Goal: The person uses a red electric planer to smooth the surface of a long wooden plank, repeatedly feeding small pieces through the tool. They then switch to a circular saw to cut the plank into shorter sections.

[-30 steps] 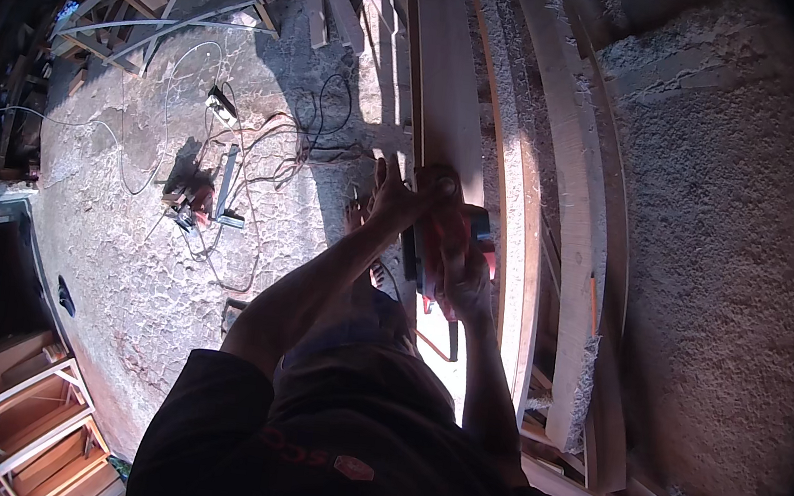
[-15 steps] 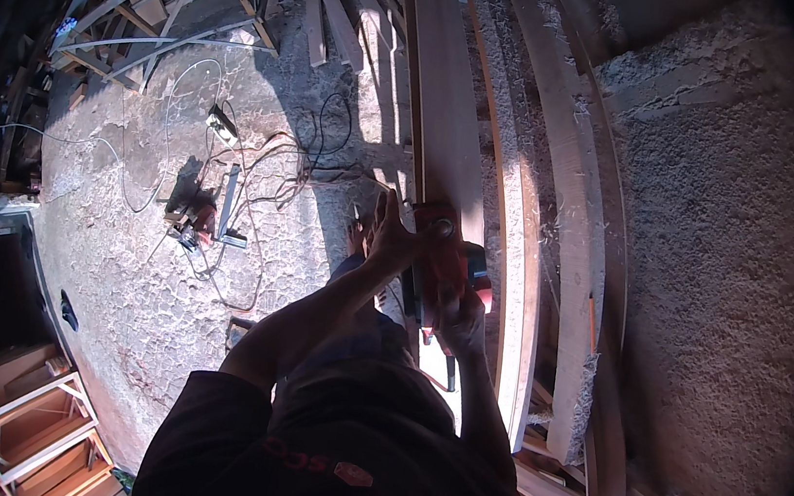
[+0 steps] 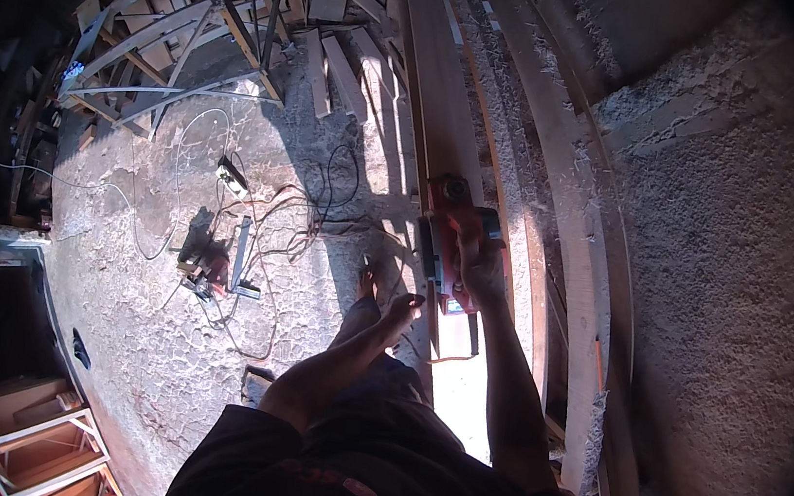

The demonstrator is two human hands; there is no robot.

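A red and black power planer [image 3: 447,234] rests on a long wooden board [image 3: 440,86] in front of me. My right hand [image 3: 482,272] is wrapped round the planer's rear handle. My left hand [image 3: 399,315] is off the tool, low beside the board's left edge and just behind the planer; shadow hides how its fingers lie. A short dark cord end [image 3: 473,333] sticks out behind the planer. Bright sunlight falls on the board's near end [image 3: 464,393].
More long planks [image 3: 572,170] lie to the right, strewn with shavings. Another power tool [image 3: 208,271], cables [image 3: 326,181] and a power strip [image 3: 231,175] lie on the floor to the left. A wooden frame [image 3: 181,37] stands at the far left, loose boards [image 3: 343,75] beside it.
My left hand has come off the planer's front and drawn back toward me. My right hand still grips the planer. The whole view has shifted slightly.
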